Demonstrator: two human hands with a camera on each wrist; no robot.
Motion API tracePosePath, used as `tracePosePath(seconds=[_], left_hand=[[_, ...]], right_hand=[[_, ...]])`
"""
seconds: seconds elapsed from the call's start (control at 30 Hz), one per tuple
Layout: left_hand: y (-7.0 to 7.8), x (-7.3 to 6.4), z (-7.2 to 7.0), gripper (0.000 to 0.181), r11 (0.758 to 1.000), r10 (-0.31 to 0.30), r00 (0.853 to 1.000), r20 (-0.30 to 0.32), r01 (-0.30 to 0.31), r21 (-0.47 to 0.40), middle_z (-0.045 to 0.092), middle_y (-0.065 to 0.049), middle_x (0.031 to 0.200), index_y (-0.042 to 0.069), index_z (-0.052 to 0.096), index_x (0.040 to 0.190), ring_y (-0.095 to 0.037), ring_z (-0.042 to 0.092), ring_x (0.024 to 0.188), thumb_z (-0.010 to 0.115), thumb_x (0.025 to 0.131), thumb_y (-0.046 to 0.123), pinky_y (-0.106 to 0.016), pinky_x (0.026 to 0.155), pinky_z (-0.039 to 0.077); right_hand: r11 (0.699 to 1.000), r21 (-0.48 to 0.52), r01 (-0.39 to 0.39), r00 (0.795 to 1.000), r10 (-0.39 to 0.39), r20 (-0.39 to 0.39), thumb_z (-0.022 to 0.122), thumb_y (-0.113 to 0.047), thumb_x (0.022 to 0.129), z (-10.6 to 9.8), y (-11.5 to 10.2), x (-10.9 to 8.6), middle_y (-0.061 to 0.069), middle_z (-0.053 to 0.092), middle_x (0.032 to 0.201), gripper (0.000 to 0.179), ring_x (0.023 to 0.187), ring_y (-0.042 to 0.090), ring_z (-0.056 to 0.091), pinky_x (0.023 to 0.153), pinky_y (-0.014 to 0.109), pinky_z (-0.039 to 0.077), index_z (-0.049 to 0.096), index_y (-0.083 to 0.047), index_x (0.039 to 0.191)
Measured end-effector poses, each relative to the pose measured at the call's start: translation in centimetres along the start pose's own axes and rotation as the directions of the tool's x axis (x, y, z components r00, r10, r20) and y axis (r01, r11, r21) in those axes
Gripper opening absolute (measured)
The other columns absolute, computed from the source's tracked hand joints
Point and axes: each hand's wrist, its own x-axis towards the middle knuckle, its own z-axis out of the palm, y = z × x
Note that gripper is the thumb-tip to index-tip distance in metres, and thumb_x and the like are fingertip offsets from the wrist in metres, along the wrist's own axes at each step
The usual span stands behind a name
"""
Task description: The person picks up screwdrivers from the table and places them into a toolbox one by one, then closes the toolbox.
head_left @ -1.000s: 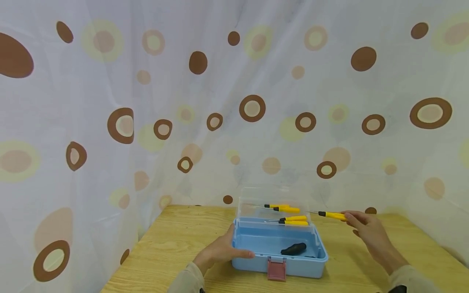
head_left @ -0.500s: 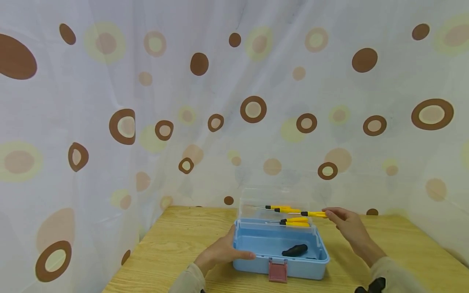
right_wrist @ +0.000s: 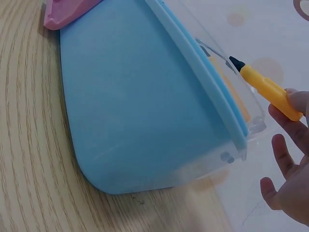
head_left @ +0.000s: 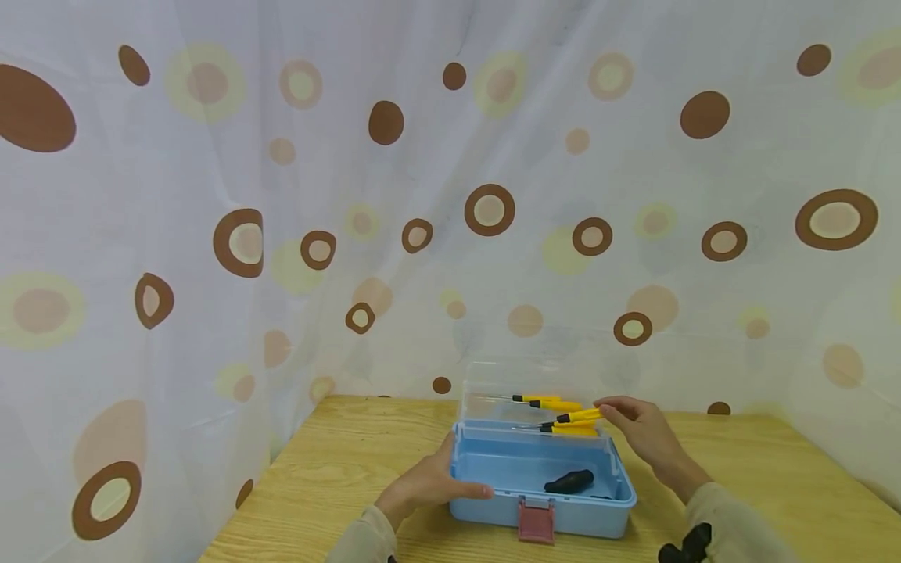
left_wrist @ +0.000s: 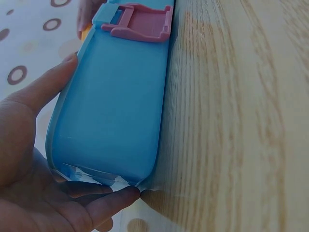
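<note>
A light blue box (head_left: 486, 508) with a pink latch (head_left: 536, 522) stands on the table, its clear lid (head_left: 482, 383) tipped back. My left hand (head_left: 429, 481) grips the box's left end, thumb along the front rim and other fingers at the side. Between thumb and forefinger, my right hand (head_left: 644, 438) pinches the handle end of a yellow-handled screwdriver (head_left: 583, 415) with a black collar, tip pointing left, over the lid. Beneath it lie two similar screwdrivers (head_left: 572, 430); another pair (head_left: 556, 405) lies farther back in the lid. Inside the box is a black handle-like object (head_left: 568, 481).
The wooden table (head_left: 352, 461) extends to both sides of the box. A spotted curtain (head_left: 394, 172) hangs behind and to the left. At the right wrist, the head view shows a black strap-like device (head_left: 686, 546).
My right hand has carried the screwdriver leftward and slightly down, from right of the box to over the lower pair in the lid. The left hand keeps its hold.
</note>
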Motion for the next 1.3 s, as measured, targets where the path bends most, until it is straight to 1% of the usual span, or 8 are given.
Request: tracePosePath(seconds=[0.13,0.3,0.4,0.57,0.73,0.97,1.07,1.3], left_hand=[[-0.1,0.0,0.1,0.12,1.0,0.006,1.0,0.009,-0.005,-0.006,0.042,-0.017,0.155,0.019,0.003,0.167,-0.04,0.05,0.132,0.087,0.083,0.034,-0.065,0.108,0.037],[-0.2,0.0,0.2,0.12,1.0,0.008,1.0,0.011,-0.008,-0.005,0.042,-0.018,0.155,0.018,0.002,0.167,-0.04,0.05,0.132,0.087,0.083,0.034,-0.065,0.108,0.037],[-0.1,0.1,0.2,0.121,1.0,0.008,1.0,0.014,-0.008,-0.008,0.042,-0.017,0.155,0.018,0.003,0.167,-0.039,0.05,0.132,0.088,0.083,0.034,-0.064,0.108,0.038],[0.1,0.2,0.1,0.12,1.0,0.006,1.0,0.011,-0.006,-0.006,0.044,-0.015,0.153,0.019,0.004,0.167,-0.037,0.051,0.131,0.088,0.083,0.034,-0.064,0.109,0.038],[0.3,0.2,-0.2,0.119,1.0,0.007,1.0,0.009,-0.007,-0.01,0.045,-0.015,0.152,0.019,0.004,0.167,-0.037,0.051,0.13,0.088,0.083,0.034,-0.063,0.108,0.039],[0.1,0.1,-0.2,0.119,1.0,0.008,1.0,0.015,-0.008,0.002,0.044,-0.016,0.153,0.017,0.003,0.167,-0.037,0.052,0.129,0.087,0.084,0.037,-0.064,0.108,0.039],[-0.1,0.1,-0.1,0.12,1.0,0.011,1.0,0.018,-0.011,0.001,0.045,-0.015,0.152,0.017,0.003,0.167,-0.037,0.052,0.129,0.087,0.084,0.037,-0.063,0.107,0.039],[-0.2,0.2,-0.1,0.12,1.0,0.007,1.0,0.016,-0.007,0.007,0.045,-0.015,0.152,0.016,0.003,0.167,-0.036,0.052,0.128,0.087,0.083,0.038,-0.062,0.107,0.04]], right_hand=[[1.0,-0.014,0.017,1.0,-0.017,0.002,0.055,-0.032,0.11,0.6,-0.5,0.0,0.025,0.06,0.136,0.044,0.123,0.043,0.054,0.104,0.064,0.042,0.063,0.003,0.135],[0.998,-0.042,0.053,0.999,-0.052,0.013,0.057,-0.028,0.109,1.2,-0.7,0.2,0.023,0.064,0.131,0.039,0.117,0.039,0.058,0.1,0.058,0.048,0.066,0.002,0.133],[0.997,-0.055,0.06,0.998,-0.059,0.021,0.057,-0.028,0.109,1.4,-0.7,0.3,0.022,0.065,0.13,0.038,0.116,0.038,0.059,0.099,0.057,0.05,0.067,0.001,0.132],[0.997,-0.016,0.077,0.997,-0.077,-0.001,0.055,-0.03,0.11,1.3,-0.9,0.3,0.024,0.063,0.133,0.042,0.121,0.042,0.057,0.102,0.062,0.045,0.065,0.004,0.133],[0.998,0.017,0.062,0.998,-0.062,-0.011,0.054,-0.031,0.11,1.1,-1.0,0.3,0.025,0.06,0.137,0.044,0.128,0.044,0.052,0.106,0.065,0.04,0.063,0.003,0.136],[0.998,-0.001,0.058,0.998,-0.058,0.037,0.055,-0.029,0.11,1.1,-1.1,0.3,0.025,0.059,0.138,0.041,0.124,0.042,0.054,0.103,0.064,0.043,0.064,0.002,0.135],[0.998,-0.004,0.06,0.997,-0.06,0.051,0.056,-0.027,0.11,1.2,-1.3,0.3,0.025,0.058,0.139,0.041,0.125,0.043,0.054,0.104,0.064,0.043,0.061,0.001,0.139],[0.997,0.023,0.068,0.997,-0.068,0.024,0.055,-0.026,0.11,1.0,-1.0,0.1,0.024,0.06,0.139,0.044,0.129,0.044,0.052,0.107,0.063,0.041,0.057,0.002,0.143]])
